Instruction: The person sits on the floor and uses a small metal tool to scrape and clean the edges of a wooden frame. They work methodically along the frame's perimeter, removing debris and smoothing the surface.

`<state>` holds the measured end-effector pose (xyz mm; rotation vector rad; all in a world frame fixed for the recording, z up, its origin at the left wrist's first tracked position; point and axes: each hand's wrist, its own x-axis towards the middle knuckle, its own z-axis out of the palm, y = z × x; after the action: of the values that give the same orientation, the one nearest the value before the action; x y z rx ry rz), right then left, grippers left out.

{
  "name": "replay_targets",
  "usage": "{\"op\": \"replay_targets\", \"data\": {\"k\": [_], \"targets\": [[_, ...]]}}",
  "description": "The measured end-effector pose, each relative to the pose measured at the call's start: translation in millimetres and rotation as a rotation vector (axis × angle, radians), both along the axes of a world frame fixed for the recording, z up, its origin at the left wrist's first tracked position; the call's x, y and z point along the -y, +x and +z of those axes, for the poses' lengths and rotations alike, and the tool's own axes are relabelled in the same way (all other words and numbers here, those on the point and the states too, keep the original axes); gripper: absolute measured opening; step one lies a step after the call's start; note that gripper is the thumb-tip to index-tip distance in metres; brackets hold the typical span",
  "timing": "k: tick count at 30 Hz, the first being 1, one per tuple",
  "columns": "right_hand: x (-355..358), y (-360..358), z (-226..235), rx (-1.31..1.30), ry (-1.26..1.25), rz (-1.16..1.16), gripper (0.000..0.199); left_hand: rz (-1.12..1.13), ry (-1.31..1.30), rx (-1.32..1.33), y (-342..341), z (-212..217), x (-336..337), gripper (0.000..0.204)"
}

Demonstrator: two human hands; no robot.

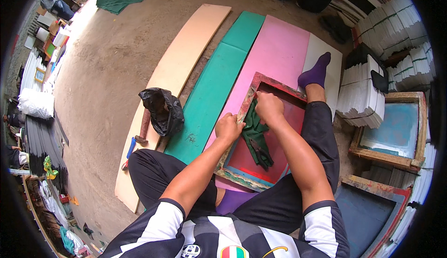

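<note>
A wooden screen frame (222,167) with paint-stained sides and red mesh rests tilted across my lap and the boards. My left hand (229,128) is closed at the frame's left side bar, thumb toward the inside. My right hand (270,108) makes a fist just inside the far left corner; what its fingers grip is hidden. Under that fist a crumpled dark green cloth (251,126) lies on the mesh. A dark, slim tool (257,150), perhaps pliers, is on the cloth.
Left of my knee are a black plastic bag (170,118), a hammer (144,126) and a blue-handled tool (131,147). Peach (186,48), green (233,48) and pink (279,44) boards cover the floor ahead. White stacks (363,90) and more screen frames (421,127) stand right.
</note>
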<state>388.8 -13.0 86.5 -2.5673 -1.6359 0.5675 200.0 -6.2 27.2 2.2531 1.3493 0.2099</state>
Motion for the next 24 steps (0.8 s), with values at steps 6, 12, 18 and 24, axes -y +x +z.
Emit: {"op": "replay_targets", "data": {"k": [6,12,18,24], "targets": [[26.0,15.4,-24.6,-0.272,0.272,-0.130,0.030,0.021,0.025,0.005,0.5,1.2,3.0,0.037],[27.3,26.5,-52.3,-0.361,0.368,-0.060,0.033,0.014,0.033,-0.006,-2.6,-1.1,0.7,0.037],[32.5,45.6,-82.8,-0.487,0.505,-0.102,0.032,-0.025,0.050,-0.031,7.8,0.0,1.1,0.038],[32.9,29.3,-56.0,-0.442,0.373,-0.131,0.035,-0.006,0.050,-0.040,-0.6,-2.7,1.3,0.039]]}}
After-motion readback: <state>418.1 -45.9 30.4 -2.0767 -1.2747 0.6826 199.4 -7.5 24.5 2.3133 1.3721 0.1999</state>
